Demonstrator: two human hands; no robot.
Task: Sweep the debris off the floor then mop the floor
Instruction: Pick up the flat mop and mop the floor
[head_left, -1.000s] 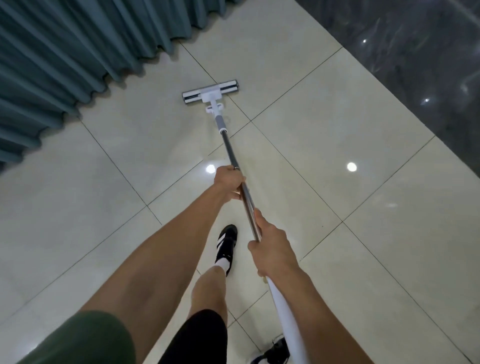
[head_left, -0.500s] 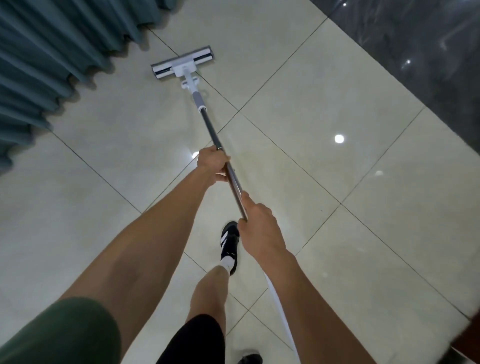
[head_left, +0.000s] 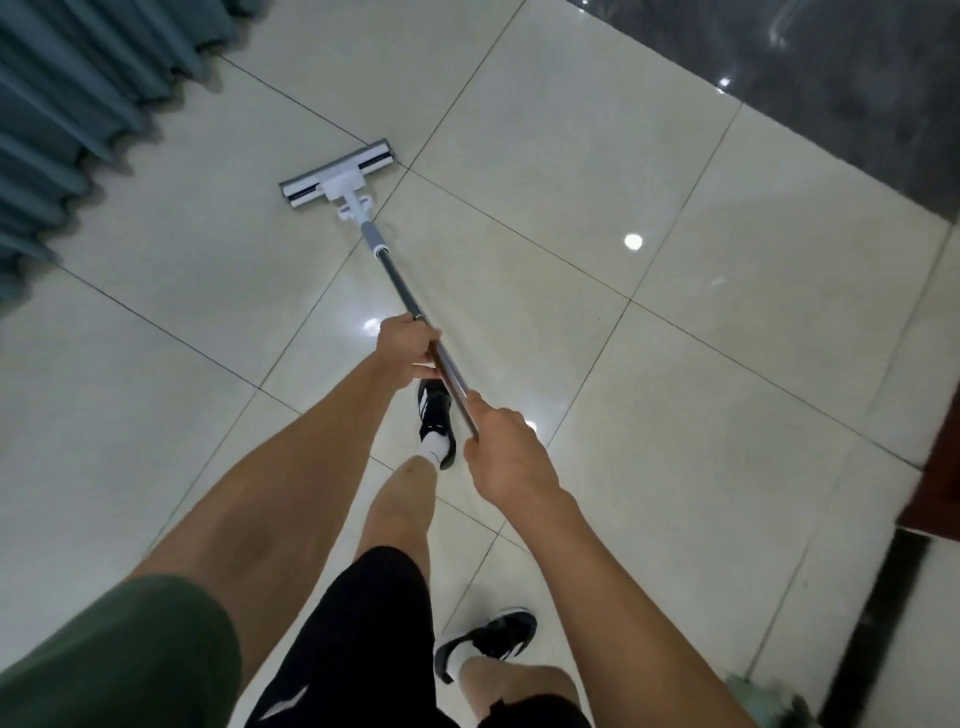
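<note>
Two hands share the mop handle (head_left: 410, 306): left hand (head_left: 408, 340) forward steering, right hand (head_left: 506, 452) behind driving, fingers curled round it; the mop head (head_left: 337, 174) lies flat on the floor (head_left: 571, 171) near the curtain (head_left: 62, 104).

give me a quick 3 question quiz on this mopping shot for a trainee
1. True or false: both hands grip the mop handle.
2. Which hand is lower on the handle, nearer the mop head? A) left hand B) right hand C) neither, they are stacked together
3. Fill in: the hanging cloth at the upper left of the view, beyond the mop head, is a ____.

Key:
1. True
2. A, the left hand holds further down, with a bare stretch of handle between the two hands
3. curtain
</note>
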